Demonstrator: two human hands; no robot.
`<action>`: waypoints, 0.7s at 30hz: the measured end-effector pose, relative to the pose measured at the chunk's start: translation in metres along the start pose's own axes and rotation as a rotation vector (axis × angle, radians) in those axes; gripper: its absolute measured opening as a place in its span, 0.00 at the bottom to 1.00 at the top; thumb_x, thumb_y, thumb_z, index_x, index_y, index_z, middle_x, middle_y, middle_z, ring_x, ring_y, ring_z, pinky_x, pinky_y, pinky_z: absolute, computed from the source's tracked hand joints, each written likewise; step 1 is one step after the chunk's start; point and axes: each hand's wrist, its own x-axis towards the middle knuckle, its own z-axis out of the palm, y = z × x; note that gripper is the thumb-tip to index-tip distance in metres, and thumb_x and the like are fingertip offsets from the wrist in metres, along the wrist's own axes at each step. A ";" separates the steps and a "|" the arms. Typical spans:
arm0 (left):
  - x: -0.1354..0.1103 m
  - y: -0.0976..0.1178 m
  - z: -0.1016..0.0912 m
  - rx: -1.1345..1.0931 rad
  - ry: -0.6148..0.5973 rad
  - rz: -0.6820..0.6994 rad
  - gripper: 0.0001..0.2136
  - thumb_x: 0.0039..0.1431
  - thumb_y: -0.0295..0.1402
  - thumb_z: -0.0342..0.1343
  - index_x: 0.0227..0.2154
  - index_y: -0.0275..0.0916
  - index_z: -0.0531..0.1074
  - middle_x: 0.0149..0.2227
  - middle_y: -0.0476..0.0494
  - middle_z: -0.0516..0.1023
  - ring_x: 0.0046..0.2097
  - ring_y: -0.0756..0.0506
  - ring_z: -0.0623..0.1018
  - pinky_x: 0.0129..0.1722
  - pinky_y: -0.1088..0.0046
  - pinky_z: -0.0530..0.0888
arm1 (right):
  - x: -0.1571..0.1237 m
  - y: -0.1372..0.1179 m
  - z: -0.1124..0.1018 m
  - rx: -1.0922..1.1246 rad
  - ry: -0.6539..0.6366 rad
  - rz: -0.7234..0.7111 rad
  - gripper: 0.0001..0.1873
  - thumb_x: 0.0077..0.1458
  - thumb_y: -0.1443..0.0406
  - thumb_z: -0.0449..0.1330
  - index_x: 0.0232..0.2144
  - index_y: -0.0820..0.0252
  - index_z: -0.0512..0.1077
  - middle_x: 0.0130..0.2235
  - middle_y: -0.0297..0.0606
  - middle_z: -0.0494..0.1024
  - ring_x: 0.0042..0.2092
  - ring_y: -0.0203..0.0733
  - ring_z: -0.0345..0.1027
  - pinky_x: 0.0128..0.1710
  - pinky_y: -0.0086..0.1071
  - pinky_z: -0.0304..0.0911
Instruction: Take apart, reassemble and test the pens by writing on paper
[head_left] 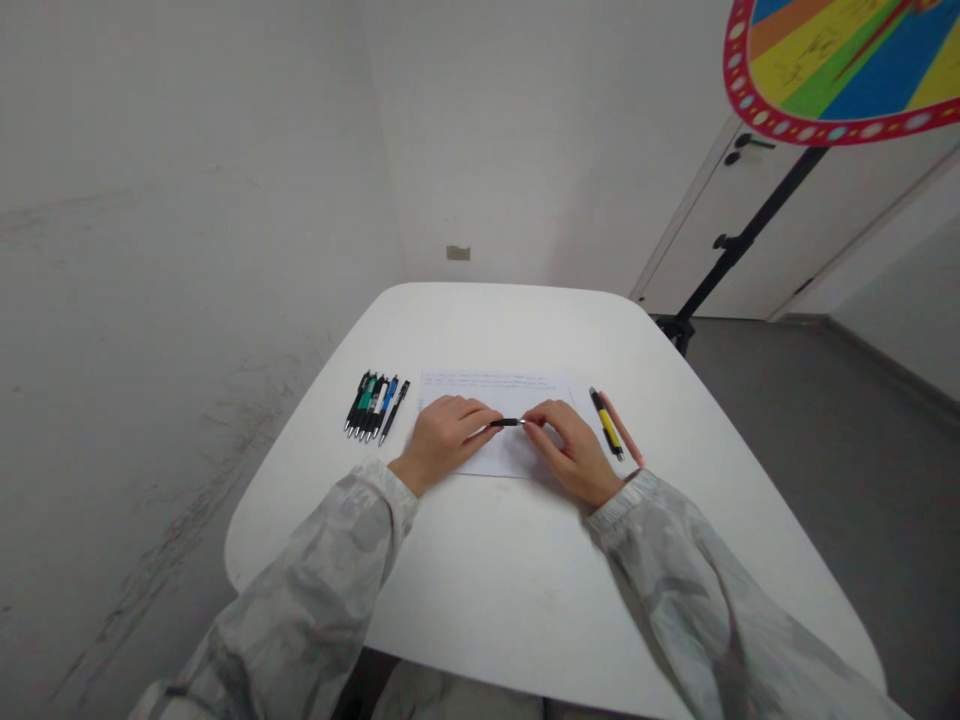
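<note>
Between my two hands, a black pen (508, 422) with a silvery tip lies level above a sheet of paper (495, 460). My left hand (451, 432) pinches its dark end between thumb and fingers. At the silvery tip, the thumb and forefinger of my right hand (574, 450) close on the pen. Faint lines of writing run along the paper's upper part. Left of my left hand lies a row of several pens (373, 405), in black, green, white and blue. A yellow and black pen (607, 424) rests beside a pinkish stick-like item (622, 430) to the right of my right hand.
The white table (517, 325) has rounded corners and stands near the walls. Behind it at right, a black stand (720, 270) carries a colourful wheel (847, 70) in front of a white door (750, 210). A small outlet plate (458, 253) sits low on the wall.
</note>
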 end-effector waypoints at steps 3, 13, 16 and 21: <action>0.000 0.000 0.001 -0.018 -0.027 0.024 0.08 0.76 0.37 0.58 0.46 0.43 0.82 0.42 0.44 0.87 0.42 0.45 0.83 0.44 0.65 0.77 | 0.001 0.001 0.001 0.000 -0.031 -0.012 0.13 0.76 0.56 0.54 0.40 0.51 0.75 0.38 0.41 0.79 0.42 0.51 0.71 0.44 0.47 0.67; -0.003 -0.005 0.004 -0.102 0.075 -0.151 0.10 0.74 0.42 0.62 0.44 0.41 0.81 0.41 0.43 0.87 0.43 0.44 0.85 0.46 0.64 0.78 | 0.001 0.007 0.001 0.055 0.167 0.091 0.13 0.76 0.57 0.54 0.39 0.52 0.74 0.38 0.40 0.79 0.42 0.51 0.73 0.45 0.46 0.67; -0.005 -0.007 0.006 -0.149 0.059 -0.187 0.11 0.74 0.43 0.62 0.44 0.41 0.82 0.41 0.43 0.87 0.43 0.43 0.85 0.47 0.64 0.79 | 0.001 0.008 0.001 0.070 0.197 0.124 0.13 0.75 0.56 0.54 0.39 0.52 0.74 0.38 0.40 0.79 0.42 0.50 0.73 0.44 0.45 0.67; -0.005 -0.008 0.006 -0.216 0.063 -0.181 0.09 0.73 0.41 0.63 0.43 0.41 0.82 0.41 0.43 0.87 0.42 0.44 0.84 0.46 0.65 0.78 | 0.000 0.011 0.001 0.061 0.203 0.111 0.13 0.75 0.58 0.55 0.38 0.52 0.75 0.38 0.40 0.80 0.43 0.50 0.74 0.46 0.44 0.68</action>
